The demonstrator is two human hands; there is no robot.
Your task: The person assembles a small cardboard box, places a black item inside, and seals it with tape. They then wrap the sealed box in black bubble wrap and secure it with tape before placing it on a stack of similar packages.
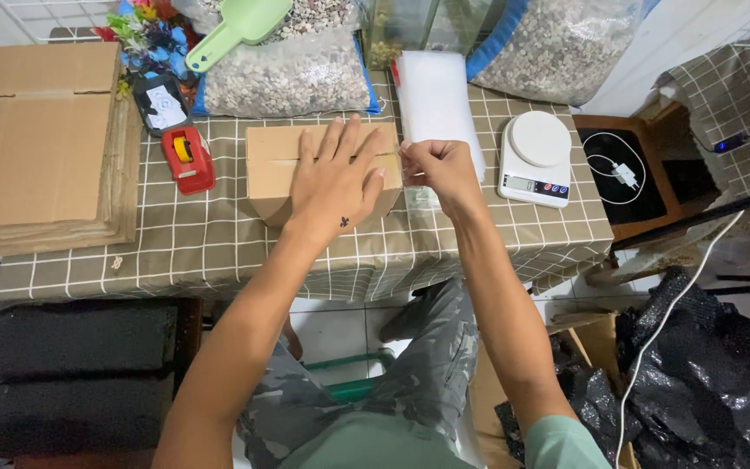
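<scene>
The left hand [336, 178] lies flat, fingers spread wide, pressing on the top of a small cardboard box [275, 169] with its flaps closed; it grips nothing. The right hand [440, 169] sits at the box's right end, thumb and forefinger pinched narrow on what looks like a strip of clear tape [392, 155] that runs back along the box's top seam; the strip is too thin and clear to be sure of.

The box stands on a table covered with a checked cloth [219, 243]. Just left of the box lies a red tape dispenser [187, 159], and further left a stack of flattened cardboard [41, 139]. Right of the box, beyond the right hand, stands a white kitchen scale [535, 158]. Behind the box's right end lies a stack of white foam sheets [434, 91]. Behind the box sits a bag of gravel [284, 74] with a green scoop [240, 26] on it, and a second bag of gravel [557, 48] lies behind the scale.
</scene>
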